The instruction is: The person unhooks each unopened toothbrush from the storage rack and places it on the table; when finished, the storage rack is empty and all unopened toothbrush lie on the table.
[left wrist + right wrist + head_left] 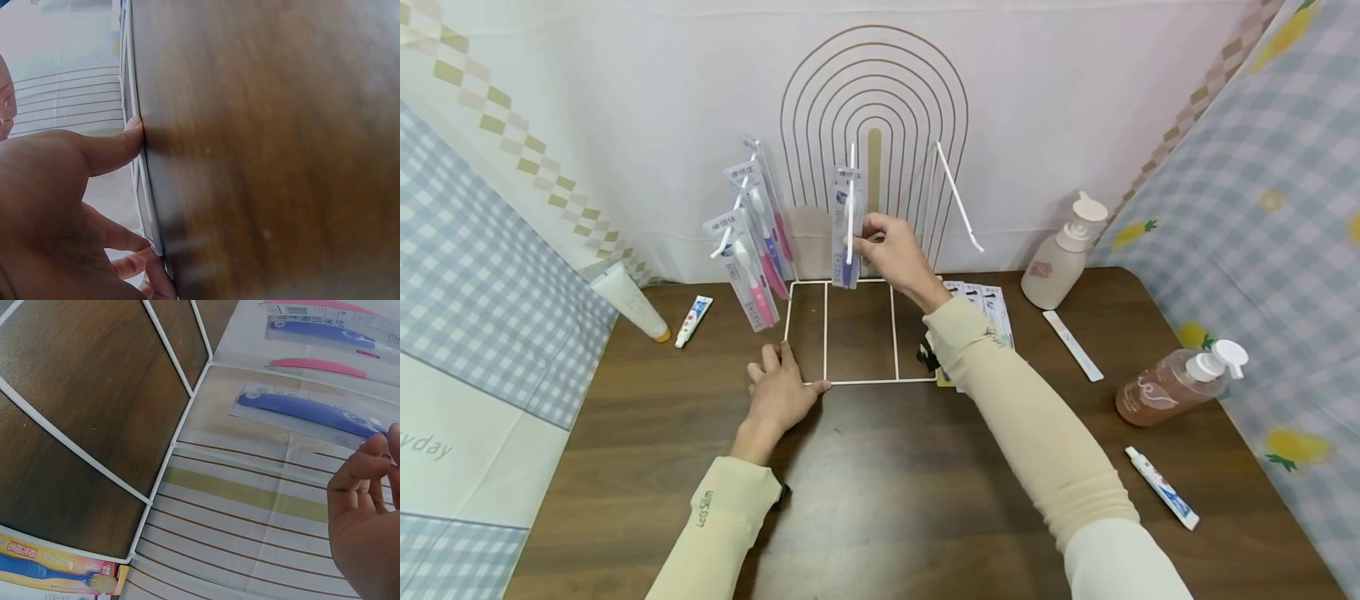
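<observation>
A packaged blue toothbrush [846,265] hangs on the middle hook of a white wire display rack [897,333]. My right hand [895,254] pinches its package by the edge; the right wrist view shows the fingertips at one end of the packaged blue toothbrush [306,414]. At the rack's front left corner rests my left hand [780,396], fingers spread, thumb touching the front wire. Several packaged toothbrushes [751,283], pink and blue, hang on the left hook. The right hook [957,196] carries nothing.
More packaged toothbrushes [997,312] lie right of the rack, partly behind my right forearm. A white pump bottle [1054,267], a pinkish pump bottle [1165,387], a white strip [1072,345] and a toothpaste tube [1162,487] stand or lie farther right. Leftward are a white tube [631,302] and a small toothpaste [693,321].
</observation>
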The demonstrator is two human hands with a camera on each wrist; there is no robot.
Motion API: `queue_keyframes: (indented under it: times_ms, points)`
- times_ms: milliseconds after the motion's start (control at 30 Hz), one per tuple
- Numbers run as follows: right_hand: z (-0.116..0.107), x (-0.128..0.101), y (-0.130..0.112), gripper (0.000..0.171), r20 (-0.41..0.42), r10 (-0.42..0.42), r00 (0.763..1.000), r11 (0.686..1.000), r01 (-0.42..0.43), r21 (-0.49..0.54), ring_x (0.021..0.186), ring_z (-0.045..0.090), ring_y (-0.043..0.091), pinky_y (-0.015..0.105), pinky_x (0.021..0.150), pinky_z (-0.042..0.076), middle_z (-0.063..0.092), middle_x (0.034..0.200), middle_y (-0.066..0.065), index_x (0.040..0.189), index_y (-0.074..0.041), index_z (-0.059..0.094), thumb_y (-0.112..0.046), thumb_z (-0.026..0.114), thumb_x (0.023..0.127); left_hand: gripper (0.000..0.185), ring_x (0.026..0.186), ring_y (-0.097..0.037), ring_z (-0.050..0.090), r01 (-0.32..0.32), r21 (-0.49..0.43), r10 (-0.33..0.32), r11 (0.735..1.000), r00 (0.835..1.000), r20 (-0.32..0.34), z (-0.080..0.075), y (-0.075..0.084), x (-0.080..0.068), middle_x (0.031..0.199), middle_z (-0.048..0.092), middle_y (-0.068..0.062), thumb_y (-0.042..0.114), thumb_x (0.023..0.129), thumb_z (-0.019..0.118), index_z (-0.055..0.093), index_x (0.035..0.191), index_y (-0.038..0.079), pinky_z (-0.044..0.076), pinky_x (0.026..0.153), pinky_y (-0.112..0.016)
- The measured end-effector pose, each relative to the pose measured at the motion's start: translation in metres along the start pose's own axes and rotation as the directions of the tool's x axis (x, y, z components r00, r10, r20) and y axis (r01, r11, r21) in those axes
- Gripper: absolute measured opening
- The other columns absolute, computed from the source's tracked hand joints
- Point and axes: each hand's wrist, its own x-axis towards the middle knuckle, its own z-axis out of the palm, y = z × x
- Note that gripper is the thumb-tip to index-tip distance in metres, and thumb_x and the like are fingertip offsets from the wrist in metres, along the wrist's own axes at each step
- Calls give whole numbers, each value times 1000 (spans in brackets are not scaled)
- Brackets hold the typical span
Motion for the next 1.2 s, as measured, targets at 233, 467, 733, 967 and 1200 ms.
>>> queue_keyframes:
  times_ms: [233, 467, 733, 967, 1200]
  points:
    - [-4, -6, 1, 9, -44, -34, 998, 999, 35, 28, 77, 63, 12, 21, 66, 51, 69, 99, 10, 110, 10, 74, 2, 74, 107, 114, 128, -61, 36, -2, -7, 2, 1000, 1000, -9, 1, 0, 0, 166, 27, -37, 45, 102, 83, 20, 175, -17, 46, 104, -70]
    - [-13, -15, 8, 16, -83, -34, 996, 998, 39, 55, 76, 68, 15, 30, 73, 62, 73, 105, 16, 111, 11, 73, -3, 77, 107, 114, 127, -59, 35, 13, -5, -13, 1000, 1000, 9, 0, 0, -1, 166, 26, -37, 43, 103, 82, 17, 176, -16, 45, 103, -68]
    - [-27, -35, 44, 15, -100, 34, 994, 999, -32, 23, 66, 62, 16, 23, 65, 51, 69, 90, 5, 108, 5, 74, -9, 73, 111, 115, 130, -62, 35, 12, 3, -12, 1000, 1000, 12, 0, 3, -2, 165, 26, -37, 45, 103, 81, 17, 175, -17, 46, 105, -70]
    - [-51, -61, 81, 23, -183, 86, 979, 996, -83, 22, 65, 52, 5, 17, 61, 43, 58, 76, -8, 110, 9, 75, -12, 68, 114, 114, 131, -64, 35, 6, 12, -6, 1000, 1000, 8, 0, 2, -2, 165, 25, -38, 45, 104, 80, 17, 175, -17, 46, 106, -72]
    - [-82, -85, 109, 32, -262, 188, 947, 982, -181, 47, 68, 61, 3, 19, 64, 52, 73, 86, 0, 127, 13, 77, -14, 70, 114, 113, 130, -63, 34, 5, 15, -6, 1000, 1000, 19, -1, 2, -1, 165, 24, -39, 45, 105, 80, 16, 175, -17, 46, 103, -70]
